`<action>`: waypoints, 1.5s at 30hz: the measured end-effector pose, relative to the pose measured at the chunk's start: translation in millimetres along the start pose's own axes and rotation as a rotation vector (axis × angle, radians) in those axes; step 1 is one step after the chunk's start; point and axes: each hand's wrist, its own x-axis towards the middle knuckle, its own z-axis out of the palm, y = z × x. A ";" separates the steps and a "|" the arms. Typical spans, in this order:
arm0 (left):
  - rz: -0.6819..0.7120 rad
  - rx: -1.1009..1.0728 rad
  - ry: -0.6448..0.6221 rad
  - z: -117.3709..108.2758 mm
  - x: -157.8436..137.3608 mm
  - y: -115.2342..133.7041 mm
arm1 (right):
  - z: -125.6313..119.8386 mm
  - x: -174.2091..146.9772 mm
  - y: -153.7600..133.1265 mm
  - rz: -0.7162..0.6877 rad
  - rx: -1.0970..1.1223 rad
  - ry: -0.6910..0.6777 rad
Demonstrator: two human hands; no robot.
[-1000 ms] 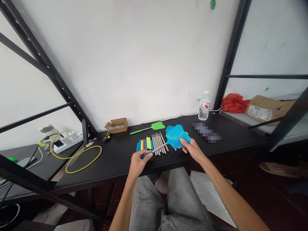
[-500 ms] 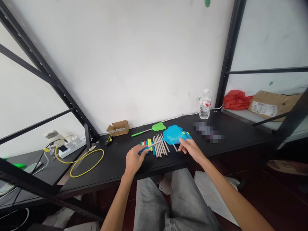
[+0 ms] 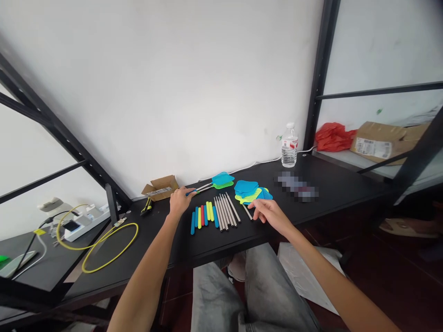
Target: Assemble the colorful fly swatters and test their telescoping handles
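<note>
Left hand (image 3: 179,201) grips a thin-shafted blue swatter (image 3: 222,178), right hand (image 3: 269,213) loosely open beside flat, perforated heads (image 3: 246,188).

A water bottle (image 3: 289,150) is noted near the wall (image 3: 207,92) — a red bag (image 3: 334,137) is found beside a labelled carton (image 3: 379,142).

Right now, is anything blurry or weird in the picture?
Head view: a pixelated patch blots out part of the black table; head view: the wall is bright, the floor dim; head view: the blue swatter head nearest the wall shows little mesh detail; head view: the right-hand post leans, perhaps from lens stretch.
</note>
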 end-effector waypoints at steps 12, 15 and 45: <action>-0.002 0.068 -0.096 16.4 -4.0 -1.5 | -2.4 -0.5 3.2 -0.008 -0.040 -0.003; -0.039 0.016 -0.011 2.6 -16.2 3.2 | -2.1 -0.3 4.3 -0.002 -0.077 0.003; -0.515 -0.028 -0.226 -47.5 -138.7 54.9 | 10.2 -7.6 0.8 -0.018 -0.391 0.119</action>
